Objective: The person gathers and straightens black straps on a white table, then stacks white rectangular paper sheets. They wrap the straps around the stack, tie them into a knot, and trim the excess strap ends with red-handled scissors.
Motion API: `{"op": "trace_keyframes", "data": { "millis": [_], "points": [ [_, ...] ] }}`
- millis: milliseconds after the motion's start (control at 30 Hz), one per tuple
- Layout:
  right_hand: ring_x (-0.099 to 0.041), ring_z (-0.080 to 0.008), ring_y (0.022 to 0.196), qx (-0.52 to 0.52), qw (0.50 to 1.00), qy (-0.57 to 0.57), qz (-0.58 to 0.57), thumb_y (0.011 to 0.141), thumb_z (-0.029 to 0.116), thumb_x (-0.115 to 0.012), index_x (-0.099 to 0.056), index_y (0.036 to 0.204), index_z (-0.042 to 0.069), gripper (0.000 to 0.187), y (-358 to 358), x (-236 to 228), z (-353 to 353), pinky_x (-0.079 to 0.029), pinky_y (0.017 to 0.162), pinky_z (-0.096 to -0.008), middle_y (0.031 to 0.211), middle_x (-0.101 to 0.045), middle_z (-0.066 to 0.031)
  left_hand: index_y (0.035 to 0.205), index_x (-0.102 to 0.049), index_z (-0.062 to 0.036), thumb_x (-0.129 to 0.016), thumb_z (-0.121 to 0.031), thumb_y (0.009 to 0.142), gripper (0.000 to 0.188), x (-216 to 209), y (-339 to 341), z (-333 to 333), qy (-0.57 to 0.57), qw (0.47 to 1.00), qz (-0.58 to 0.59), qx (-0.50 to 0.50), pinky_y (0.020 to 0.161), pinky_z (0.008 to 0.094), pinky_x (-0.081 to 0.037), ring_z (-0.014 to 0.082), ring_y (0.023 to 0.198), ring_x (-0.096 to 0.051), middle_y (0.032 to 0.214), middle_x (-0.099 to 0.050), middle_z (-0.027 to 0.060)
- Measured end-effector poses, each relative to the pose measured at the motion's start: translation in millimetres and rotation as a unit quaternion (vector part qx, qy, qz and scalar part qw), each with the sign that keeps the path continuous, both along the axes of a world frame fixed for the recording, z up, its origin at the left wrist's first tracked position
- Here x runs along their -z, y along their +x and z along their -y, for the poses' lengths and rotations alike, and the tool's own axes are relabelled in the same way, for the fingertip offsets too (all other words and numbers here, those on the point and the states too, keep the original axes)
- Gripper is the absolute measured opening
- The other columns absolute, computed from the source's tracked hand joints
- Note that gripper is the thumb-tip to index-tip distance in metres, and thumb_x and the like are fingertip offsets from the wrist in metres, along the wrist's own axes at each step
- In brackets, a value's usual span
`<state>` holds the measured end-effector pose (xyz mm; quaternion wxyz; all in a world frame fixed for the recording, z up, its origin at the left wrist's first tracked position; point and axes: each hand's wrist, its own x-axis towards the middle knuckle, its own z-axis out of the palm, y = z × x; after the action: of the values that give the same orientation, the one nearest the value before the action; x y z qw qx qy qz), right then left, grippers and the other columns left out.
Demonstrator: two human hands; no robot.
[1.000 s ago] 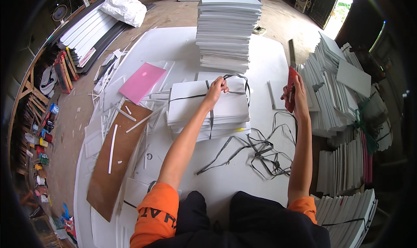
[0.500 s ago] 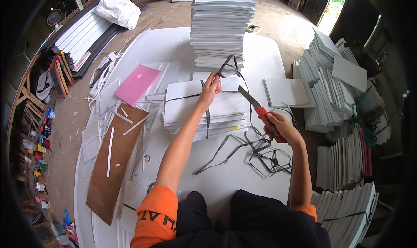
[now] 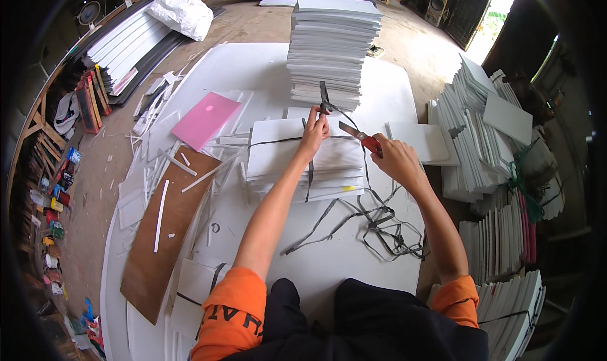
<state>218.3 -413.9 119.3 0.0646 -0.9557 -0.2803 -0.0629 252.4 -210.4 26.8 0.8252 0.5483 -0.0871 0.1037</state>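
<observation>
My left hand (image 3: 315, 132) is closed around a black strap (image 3: 324, 95), lifting it above a bundle of white sheets (image 3: 277, 148). The strap runs across and down the bundle. In my right hand (image 3: 398, 160) is a red-handled utility knife (image 3: 369, 143), its blade pointing left toward the strap near my left hand. Whether the blade touches the strap I cannot tell. Loose black strapping (image 3: 386, 225) lies tangled on the white table, nearer to me and to the right of the bundle.
A tall stack of white sheets (image 3: 332, 51) stands behind the bundle. To the left lie a pink sheet (image 3: 207, 120), a brown board (image 3: 165, 234) and white offcut strips. More white sheet stacks (image 3: 506, 234) line the right side, beyond the table's edge.
My right hand has moved forward and left, bringing the knife close to the strap by my left hand. The left hand still grips the strap.
</observation>
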Motion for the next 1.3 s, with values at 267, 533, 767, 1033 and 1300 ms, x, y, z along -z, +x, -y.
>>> {"op": "trace_keyframes", "data": {
  "millis": [267, 533, 767, 1033, 1300],
  "points": [
    [-0.057, -0.0317, 0.062, 0.009, 0.999, -0.035, 0.015, 0.072, 0.012, -0.053, -0.036, 0.112, 0.003, 0.044, 5.1, 6.7, -13.8, -0.044, 0.054, -0.0404, 0.069, -0.058, -0.0157, 0.09, -0.038, -0.0092, -0.037, -0.016, 0.089, 0.007, 6.3, 2.8, -2.3, 0.011, 0.999, 0.008, -0.029, 0.045, 0.0225, -0.029, 0.0089, 0.047, -0.037, 0.052, -0.028, -0.0017],
    [-0.055, -0.0264, 0.045, -0.03, 0.989, -0.071, 0.123, 0.074, 0.017, -0.051, -0.029, 0.128, 0.018, 0.058, 18.2, 10.1, -59.6, -0.044, 0.045, -0.0373, 0.052, -0.056, -0.0074, 0.09, -0.032, -0.008, -0.042, -0.019, 0.089, 0.014, 3.9, -0.8, 4.7, 0.027, 0.998, 0.0, -0.062, 0.043, 0.0222, -0.03, 0.0085, 0.044, -0.036, 0.05, -0.035, -0.0004],
    [-0.057, -0.0229, 0.05, -0.069, 0.995, 0.049, 0.061, 0.076, 0.021, -0.046, -0.044, 0.121, 0.018, 0.045, 29.1, -11.6, -62.2, -0.045, 0.047, -0.0343, 0.059, -0.058, -0.0103, 0.09, -0.041, -0.0037, -0.048, -0.021, 0.085, 0.019, 8.0, 6.3, 1.1, -0.048, 0.997, -0.024, -0.049, 0.046, 0.0205, -0.031, 0.0057, 0.048, -0.035, 0.054, -0.034, -0.0034],
    [-0.027, -0.0062, 0.044, 0.049, 0.753, 0.326, -0.569, 0.085, 0.03, -0.038, -0.048, 0.114, 0.008, 0.038, 41.6, -41.9, -66.3, -0.026, 0.041, -0.0206, 0.053, -0.027, 0.0046, 0.106, -0.051, -0.0039, -0.051, -0.033, 0.079, 0.04, 0.2, -1.1, -3.4, 0.065, 0.996, -0.019, 0.06, 0.052, 0.0189, -0.024, 0.0038, 0.052, -0.026, 0.056, -0.026, -0.0075],
    [-0.022, -0.0042, 0.041, 0.021, 0.609, 0.386, -0.693, 0.087, 0.029, -0.033, -0.037, 0.071, 0.012, 0.024, 60.2, -32.7, -63.1, -0.022, 0.039, -0.0192, 0.053, -0.024, 0.007, 0.089, -0.055, -0.0076, -0.053, -0.035, 0.081, 0.029, -2.3, 0.1, -3.0, 0.133, 0.987, -0.078, 0.04, 0.051, 0.0203, -0.021, 0.0033, 0.052, -0.025, 0.056, -0.027, -0.0082]
  ]
}}
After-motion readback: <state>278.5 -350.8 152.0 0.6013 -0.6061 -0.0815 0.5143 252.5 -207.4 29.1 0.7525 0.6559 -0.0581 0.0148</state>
